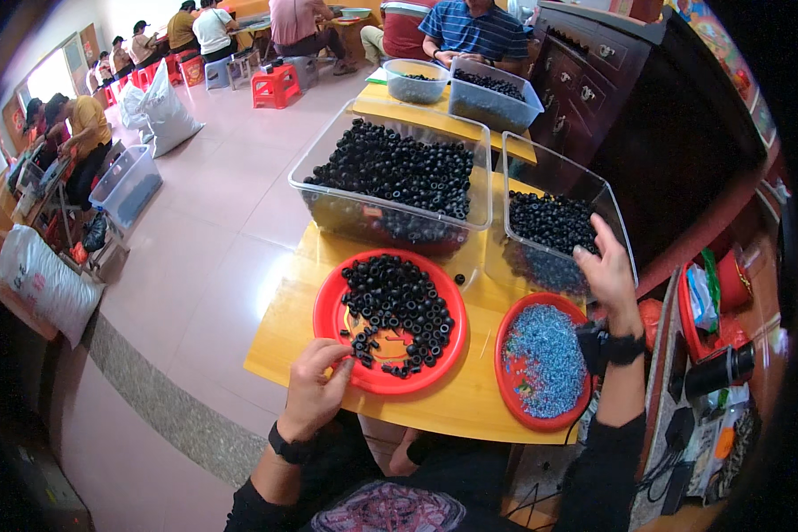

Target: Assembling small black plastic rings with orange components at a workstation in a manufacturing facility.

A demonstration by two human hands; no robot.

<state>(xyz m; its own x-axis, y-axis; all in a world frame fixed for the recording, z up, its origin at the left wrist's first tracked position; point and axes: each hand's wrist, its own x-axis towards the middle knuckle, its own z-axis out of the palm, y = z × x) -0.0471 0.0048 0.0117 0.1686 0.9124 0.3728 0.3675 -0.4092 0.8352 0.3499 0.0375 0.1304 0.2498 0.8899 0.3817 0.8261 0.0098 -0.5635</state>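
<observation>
My left hand [316,379] is at the near left rim of a round red plate [458,350] with a heap of small black rings [401,297] on it. Thumb and forefinger are pinched together; what they hold, if anything, is too small to make out. Over the near right side of a clear plastic bin [614,199] is my right hand [614,273], its thumb and forefinger apart and nothing seen between them. Black rings [551,222] half fill that bin. Below this hand, a smaller red plate [505,390] carries tiny light-blue pieces [545,359].
A larger clear bin [301,173] full of black rings stands behind the plates on the yellow table [279,350]. One loose ring [459,279] lies between. Across the table sits a person in a blue shirt [474,35]. Dark drawers [585,75] stand at the right.
</observation>
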